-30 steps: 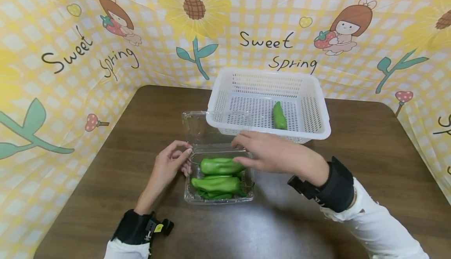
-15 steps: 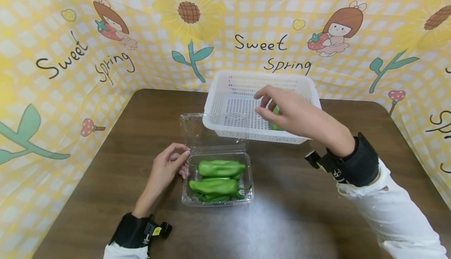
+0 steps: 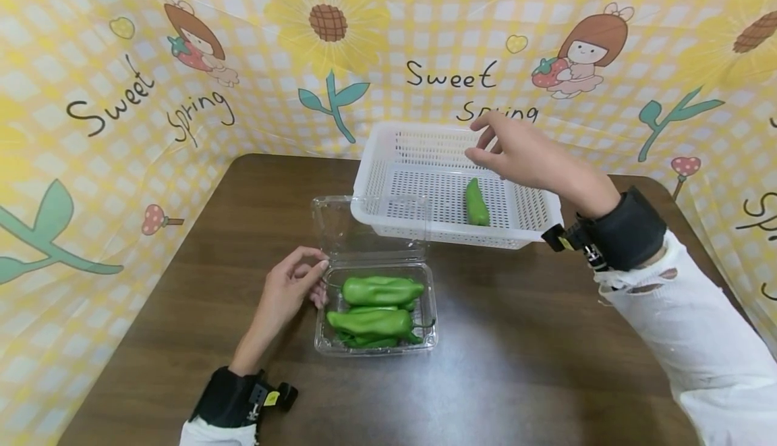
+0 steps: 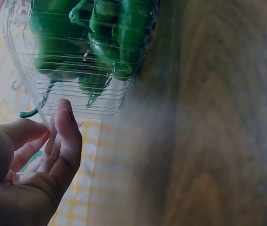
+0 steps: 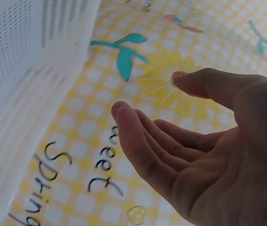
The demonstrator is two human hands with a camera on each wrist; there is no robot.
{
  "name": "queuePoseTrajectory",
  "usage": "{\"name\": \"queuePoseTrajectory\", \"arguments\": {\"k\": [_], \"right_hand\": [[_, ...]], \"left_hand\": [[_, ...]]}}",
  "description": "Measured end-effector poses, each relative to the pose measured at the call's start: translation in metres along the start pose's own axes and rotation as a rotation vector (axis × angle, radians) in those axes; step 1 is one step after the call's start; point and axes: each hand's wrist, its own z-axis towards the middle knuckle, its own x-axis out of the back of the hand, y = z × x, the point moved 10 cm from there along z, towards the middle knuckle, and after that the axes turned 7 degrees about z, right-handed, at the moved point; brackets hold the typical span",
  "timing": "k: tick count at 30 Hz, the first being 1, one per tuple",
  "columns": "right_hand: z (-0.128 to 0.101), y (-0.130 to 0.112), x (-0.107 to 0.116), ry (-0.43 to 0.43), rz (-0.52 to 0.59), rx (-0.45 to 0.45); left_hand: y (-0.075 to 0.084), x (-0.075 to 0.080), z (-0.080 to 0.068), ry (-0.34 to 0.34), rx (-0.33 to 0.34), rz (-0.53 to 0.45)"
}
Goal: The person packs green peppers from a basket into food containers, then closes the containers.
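A clear plastic clamshell box [image 3: 322,347] holds several green peppers [image 3: 382,291], its lid [image 3: 370,230] raised at the back. At its left rim my left hand [image 3: 291,281] pinches the edge between thumb and fingers, as the left wrist view also shows. Over the right part of a white slotted basket [image 3: 394,227] hovers my right hand [image 3: 519,152], fingers relaxed, holding nothing. One green pepper [image 3: 476,203] lies on the basket floor below that hand. In the right wrist view the thumb [image 5: 208,87] stands apart from the fingers.
A brown wooden table [image 3: 516,365] bears the box and the basket. Behind it hangs a yellow checked cloth [image 3: 425,21] with printed flowers and words, close to the basket's back side.
My right hand has moved from over the clamshell box, up and right, to above the basket, holding nothing. The left hand has kept its hold on the box rim.
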Motion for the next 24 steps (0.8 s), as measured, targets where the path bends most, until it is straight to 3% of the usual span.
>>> {"name": "queuePoseTrajectory", "arguments": {"k": [11,20,24], "right_hand": [[0.035,0.041,-0.001,-0.085,-0.062,-0.121],[0.059,0.079,-0.018,-0.163,-0.143,-0.249],[0.065,0.096,-0.028,-0.205,-0.124,-0.327]], "left_hand": [[-0.002,0.000,0.000,-0.005,-0.003,-0.010],[0.000,0.001,-0.001,-0.001,-0.001,-0.010],[0.000,0.001,-0.001,-0.004,-0.003,-0.014]]}}
